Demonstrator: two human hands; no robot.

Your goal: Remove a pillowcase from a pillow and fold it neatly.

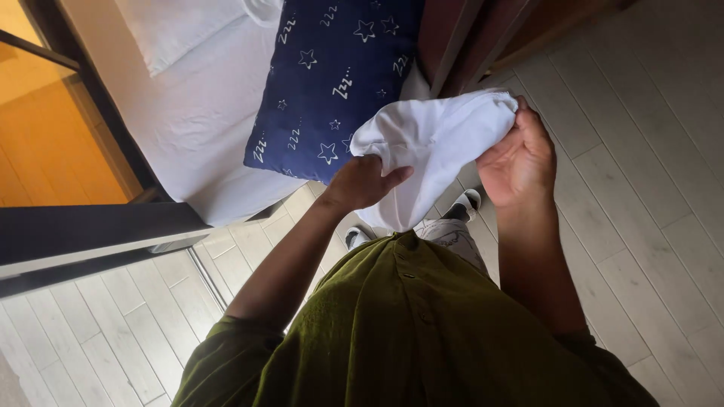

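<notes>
I hold a white cloth (434, 143), like a pillowcase, in both hands above the floor. My left hand (363, 181) grips its lower left edge, fingers curled around the fabric. My right hand (519, 154) clutches the upper right corner, palm facing me. The cloth hangs bunched between them. Just behind it a dark blue pillow (332, 79) with white stars lies on the bed's edge.
A bed with a white sheet (192, 113) and a white pillow (177, 26) fills the upper left. A dark wooden frame (467, 38) stands at the top middle. Pale plank flooring (648, 166) spreads right and lower left. My green shirt (407, 324) and feet are below.
</notes>
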